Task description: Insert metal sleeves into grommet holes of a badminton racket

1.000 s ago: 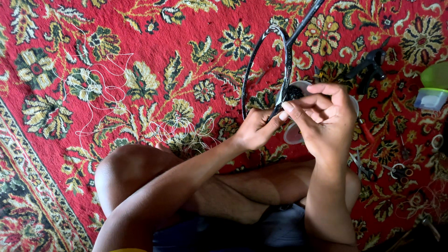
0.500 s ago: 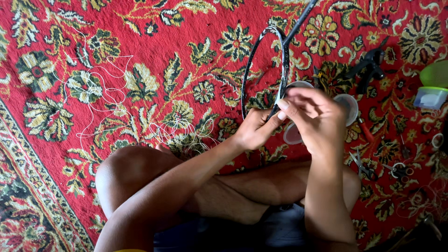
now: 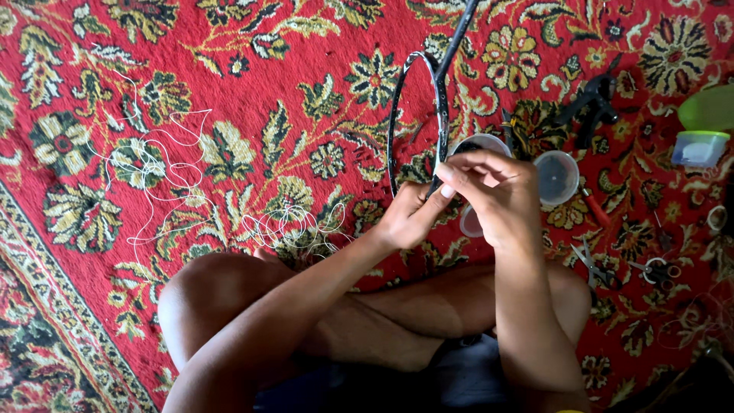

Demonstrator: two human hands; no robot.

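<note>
The left hand (image 3: 409, 218) is gripping the near rim of the black racket frame (image 3: 417, 122), fingers clamped on it. The right hand (image 3: 497, 191) is pinching together at that rim, fingers closed on something too fine to tell. White string (image 3: 176, 191) is lying coiled on the red carpet (image 3: 267, 69), far left.

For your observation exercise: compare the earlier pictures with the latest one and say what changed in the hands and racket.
Little changed. The right hand shifted slightly left along the racket frame, fingers pinched at its lower rim. The left hand kept gripping the frame's bottom. Loose white string, plastic cups and scissors stayed put.
</note>
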